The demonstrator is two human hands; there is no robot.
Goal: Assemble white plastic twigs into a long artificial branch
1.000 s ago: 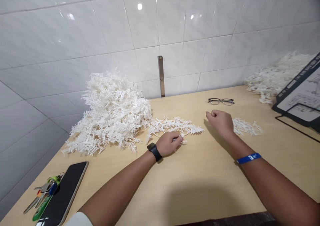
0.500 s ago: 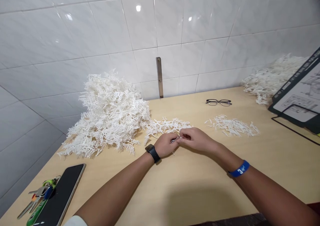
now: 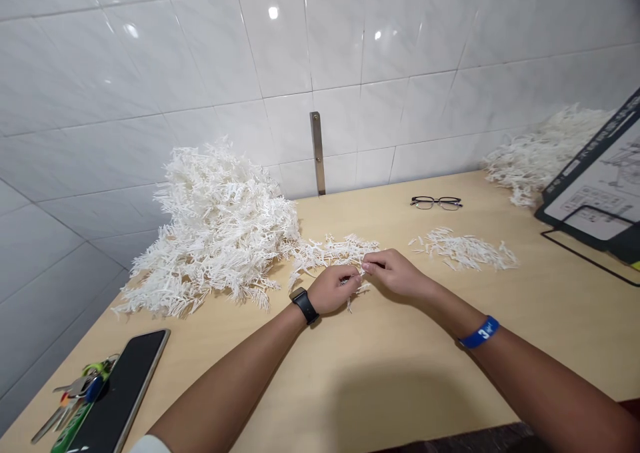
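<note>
My left hand, with a black watch on its wrist, is closed on a white plastic branch piece lying on the wooden table. My right hand, with a blue wristband on its arm, pinches the same piece right beside the left fingers. A big heap of white branched plastic pieces rises to the left against the wall. A small flat pile of loose white bits lies to the right of my hands.
Black-rimmed glasses lie near the wall. A phone and keys sit at the front left corner. Another white heap and a black-framed sign stand at the right. A metal strip is fixed to the tiled wall.
My right hand came from the small pile at the right over to my left hand and now pinches the white piece there. The left hand stayed in place.
</note>
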